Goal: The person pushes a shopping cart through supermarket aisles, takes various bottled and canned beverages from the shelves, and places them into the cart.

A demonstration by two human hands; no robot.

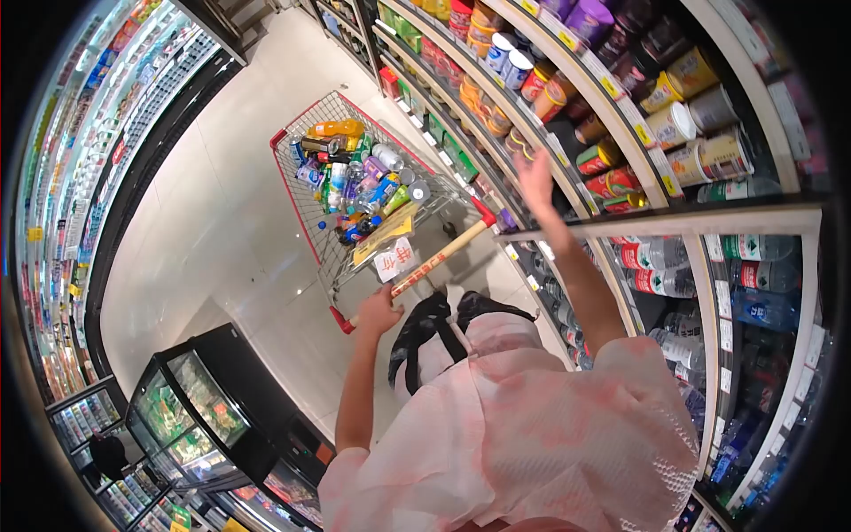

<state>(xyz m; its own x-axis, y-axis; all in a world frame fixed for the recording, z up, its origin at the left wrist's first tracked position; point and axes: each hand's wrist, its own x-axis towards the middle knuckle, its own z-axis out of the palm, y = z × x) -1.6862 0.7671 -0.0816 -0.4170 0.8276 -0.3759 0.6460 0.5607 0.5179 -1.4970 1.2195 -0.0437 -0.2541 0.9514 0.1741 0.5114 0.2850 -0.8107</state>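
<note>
Beside a shelf (560, 155) of canned goods (597, 158), a shopping cart (279, 138) stands ahead of the person, its bottles and cans (337, 184) lying every which way, presumably because the wire basket has no dividers. The left hand (379, 310) curls around the left part of the handle (448, 252), probably to steady the cart. The right hand (534, 182) extends forward at shelf level, arm outstretched, fingers loosely spread and seemingly grasping nothing, though whether the fingertips touch anything I cannot tell.
</note>
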